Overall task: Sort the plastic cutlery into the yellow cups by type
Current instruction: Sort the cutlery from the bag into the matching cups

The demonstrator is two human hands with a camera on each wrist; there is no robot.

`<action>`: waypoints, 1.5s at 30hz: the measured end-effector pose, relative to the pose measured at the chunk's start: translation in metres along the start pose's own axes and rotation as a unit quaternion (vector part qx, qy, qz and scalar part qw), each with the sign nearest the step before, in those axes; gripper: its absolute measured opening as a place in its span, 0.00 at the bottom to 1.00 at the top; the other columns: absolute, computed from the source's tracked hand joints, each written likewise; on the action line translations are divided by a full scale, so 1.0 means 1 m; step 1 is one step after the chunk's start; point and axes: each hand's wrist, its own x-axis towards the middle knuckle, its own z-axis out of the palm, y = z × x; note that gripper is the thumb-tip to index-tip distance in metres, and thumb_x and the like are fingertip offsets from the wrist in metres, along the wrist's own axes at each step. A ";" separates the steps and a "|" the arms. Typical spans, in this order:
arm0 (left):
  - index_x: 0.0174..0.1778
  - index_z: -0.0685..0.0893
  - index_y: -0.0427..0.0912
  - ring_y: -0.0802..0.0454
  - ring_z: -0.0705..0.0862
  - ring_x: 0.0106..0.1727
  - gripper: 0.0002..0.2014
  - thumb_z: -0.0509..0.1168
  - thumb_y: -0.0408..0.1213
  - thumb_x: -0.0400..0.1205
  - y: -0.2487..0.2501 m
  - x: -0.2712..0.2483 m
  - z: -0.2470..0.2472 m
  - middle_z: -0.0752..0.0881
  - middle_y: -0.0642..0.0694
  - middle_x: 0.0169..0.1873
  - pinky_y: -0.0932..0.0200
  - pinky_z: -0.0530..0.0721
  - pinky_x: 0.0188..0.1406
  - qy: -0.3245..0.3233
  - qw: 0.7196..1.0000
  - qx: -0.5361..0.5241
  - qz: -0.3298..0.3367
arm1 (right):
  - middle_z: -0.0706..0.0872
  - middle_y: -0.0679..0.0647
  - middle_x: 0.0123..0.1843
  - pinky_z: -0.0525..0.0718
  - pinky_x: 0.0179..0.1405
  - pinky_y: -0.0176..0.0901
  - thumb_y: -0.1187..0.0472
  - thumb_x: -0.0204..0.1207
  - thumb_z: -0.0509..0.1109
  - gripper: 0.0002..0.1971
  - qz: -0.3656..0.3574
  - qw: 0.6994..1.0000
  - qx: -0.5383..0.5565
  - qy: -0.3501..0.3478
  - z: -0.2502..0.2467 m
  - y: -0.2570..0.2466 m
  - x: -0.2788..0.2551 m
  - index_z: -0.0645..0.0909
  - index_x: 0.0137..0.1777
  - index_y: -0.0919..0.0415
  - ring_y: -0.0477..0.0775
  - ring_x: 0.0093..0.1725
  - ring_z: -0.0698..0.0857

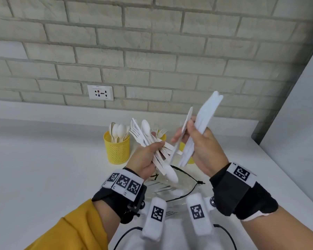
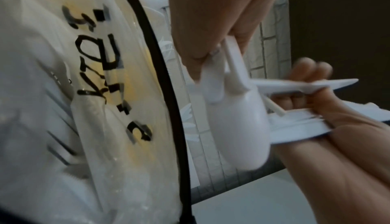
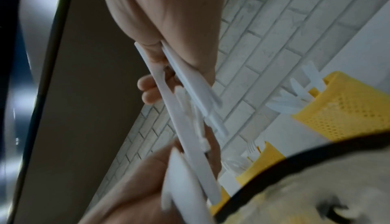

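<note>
My left hand (image 1: 156, 147) grips a mixed bundle of white plastic forks and spoons (image 1: 148, 134), one spoon bowl (image 2: 238, 127) hanging down. Close beside it, my right hand (image 1: 187, 129) holds a stack of white knives (image 1: 204, 121) in the palm and pinches one more knife (image 1: 179, 141) at its fingertips, next to the bundle. Behind the hands stand the yellow mesh cups: the left cup (image 1: 117, 150) holds spoons, the middle cup (image 1: 162, 136) holds forks, and a third cup (image 1: 190, 160) is mostly hidden by my right hand. The right wrist view shows the cups (image 3: 346, 111) too.
A clear plastic bag with a black drawstring (image 1: 181, 188) lies on the white counter (image 1: 52, 168) under my hands, with more cutlery inside. A brick wall with a socket (image 1: 100, 92) closes the back. A white panel (image 1: 296, 114) bounds the right side.
</note>
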 end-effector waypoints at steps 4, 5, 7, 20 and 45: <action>0.62 0.72 0.45 0.51 0.84 0.35 0.17 0.57 0.21 0.82 -0.001 -0.004 -0.004 0.81 0.43 0.40 0.60 0.88 0.30 0.029 0.989 0.132 0.052 | 0.68 0.45 0.21 0.70 0.18 0.35 0.52 0.81 0.59 0.11 -0.014 0.997 0.055 0.056 -0.006 -0.019 0.009 0.69 0.41 0.57 0.44 0.18 0.64; 0.65 0.71 0.43 0.54 0.85 0.31 0.18 0.57 0.22 0.82 -0.004 -0.005 -0.006 0.81 0.43 0.39 0.61 0.86 0.27 0.028 0.979 0.190 0.065 | 0.66 0.43 0.20 0.66 0.16 0.33 0.50 0.77 0.64 0.11 -0.014 0.999 0.016 0.050 -0.007 -0.022 0.010 0.70 0.42 0.57 0.43 0.17 0.62; 0.69 0.68 0.40 0.54 0.84 0.29 0.19 0.57 0.24 0.82 -0.010 -0.006 -0.006 0.81 0.42 0.35 0.59 0.84 0.30 0.020 0.952 0.294 0.080 | 0.65 0.44 0.21 0.63 0.14 0.32 0.52 0.69 0.73 0.13 -0.006 0.994 -0.106 0.023 -0.005 -0.022 0.012 0.76 0.44 0.59 0.42 0.16 0.62; 0.55 0.82 0.38 0.59 0.86 0.36 0.14 0.65 0.19 0.76 -0.019 -0.009 -0.004 0.89 0.50 0.37 0.69 0.81 0.33 -0.098 0.965 0.241 0.043 | 0.80 0.48 0.23 0.70 0.19 0.30 0.63 0.79 0.63 0.10 0.094 0.962 -0.254 -0.012 0.001 0.013 0.015 0.75 0.36 0.62 0.42 0.21 0.79; 0.47 0.80 0.36 0.57 0.74 0.22 0.05 0.59 0.27 0.82 0.007 0.004 0.007 0.77 0.47 0.28 0.65 0.74 0.22 -0.092 0.983 0.158 0.003 | 0.76 0.58 0.35 0.59 0.23 0.39 0.47 0.70 0.71 0.18 -0.200 0.697 -0.686 -0.061 -0.042 0.011 0.023 0.83 0.37 0.65 0.61 0.35 0.81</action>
